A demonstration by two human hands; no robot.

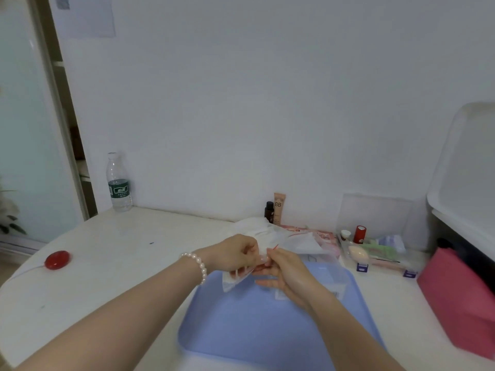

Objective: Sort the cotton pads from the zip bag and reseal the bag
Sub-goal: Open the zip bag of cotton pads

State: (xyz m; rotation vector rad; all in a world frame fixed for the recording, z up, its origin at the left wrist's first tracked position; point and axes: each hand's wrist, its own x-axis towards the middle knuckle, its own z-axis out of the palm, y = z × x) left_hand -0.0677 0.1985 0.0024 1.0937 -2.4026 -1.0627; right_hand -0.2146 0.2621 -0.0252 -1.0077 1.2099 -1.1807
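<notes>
1. Both hands pinch the zip bag (235, 279) above the far edge of the blue tray (257, 330): the left hand (235, 254) has its fingers curled over the bag's upper edge, and the right hand (284, 271) grips the same edge just beside it between thumb and forefinger, its other fingers stretched out below.
2. Clear and crumpled, the zip bag hangs down from the two hands toward the tray; whether its seal is closed cannot be told, and what is in it is too blurred to read.
3. A small clear packet (332, 279) lies on the tray's far right corner, partly behind the right hand.
4. Beyond the tray, a heap of white pads and clear wrapping (281, 236) lies on the white table (120, 263), over a pink packet (324, 234).
5. Right of the tray stands a clear organiser box (383, 253) holding a red roll (359, 234), a small jar, a pale sponge and green packets.
6. Behind the heap, against the wall, stand a dark little bottle (269, 211) and a beige BB tube (279, 207).
7. Far left of the tray sit a red round object (57, 260) and a water bottle (119, 183).
8. The left wrist wears a pearl bracelet (199, 266); both forearms reach forward over the tray.
</notes>
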